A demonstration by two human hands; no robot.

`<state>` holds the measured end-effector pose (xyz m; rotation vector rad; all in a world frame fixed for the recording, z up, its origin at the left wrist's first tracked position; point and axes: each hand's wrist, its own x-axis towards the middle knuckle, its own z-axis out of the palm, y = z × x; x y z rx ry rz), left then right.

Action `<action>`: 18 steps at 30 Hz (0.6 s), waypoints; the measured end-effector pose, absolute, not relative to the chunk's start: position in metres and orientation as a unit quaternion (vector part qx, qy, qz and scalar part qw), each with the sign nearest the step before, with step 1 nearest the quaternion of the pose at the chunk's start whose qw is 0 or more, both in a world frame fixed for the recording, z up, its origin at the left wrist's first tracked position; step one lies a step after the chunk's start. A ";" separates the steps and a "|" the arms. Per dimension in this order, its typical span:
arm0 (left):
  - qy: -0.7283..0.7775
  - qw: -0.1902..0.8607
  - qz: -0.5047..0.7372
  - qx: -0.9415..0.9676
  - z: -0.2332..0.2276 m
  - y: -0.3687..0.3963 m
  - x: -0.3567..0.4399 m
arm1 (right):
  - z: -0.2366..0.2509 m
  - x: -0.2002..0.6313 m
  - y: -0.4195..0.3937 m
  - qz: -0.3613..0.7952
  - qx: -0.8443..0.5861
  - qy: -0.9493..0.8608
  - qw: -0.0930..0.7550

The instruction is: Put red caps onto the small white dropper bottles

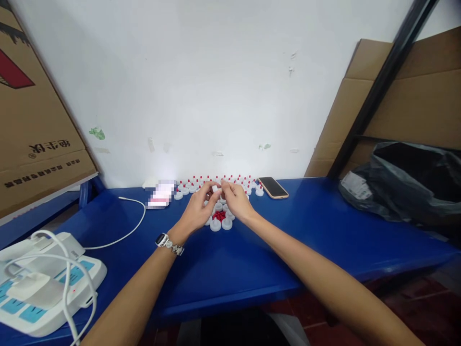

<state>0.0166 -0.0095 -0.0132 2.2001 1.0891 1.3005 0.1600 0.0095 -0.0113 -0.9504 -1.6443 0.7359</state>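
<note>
While I am looking down through the head camera, my left hand (200, 206) is pinching a small white cap (216, 189) between thumb and fingers, nearly closed around it. My right hand (236, 198) is holding its fingertips close together at the cap's right side; I cannot tell whether they are gripping anything separate. Nearer me, loose white caps (215, 225) are surrounding small red tips (219, 216), while red-tipped white caps (185, 190) are standing beyond both hands on the blue table (248, 269).
</note>
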 end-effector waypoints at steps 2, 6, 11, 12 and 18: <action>0.371 0.241 0.482 0.756 -0.014 -0.004 0.013 | -0.006 0.164 0.008 0.295 -0.400 -0.690 0.526; 0.369 0.299 0.538 0.696 -0.013 0.009 -0.008 | -0.004 0.182 0.013 0.262 -0.433 -0.685 0.524; 0.440 0.210 0.448 0.749 -0.010 0.011 -0.027 | -0.012 0.193 0.012 0.174 -0.410 -0.838 0.315; 0.448 0.187 0.431 0.761 -0.009 0.010 -0.027 | -0.013 0.193 0.010 0.157 -0.402 -0.854 0.290; 0.443 0.160 0.396 0.788 -0.012 0.005 -0.019 | -0.005 0.183 0.016 0.228 -0.414 -0.790 0.390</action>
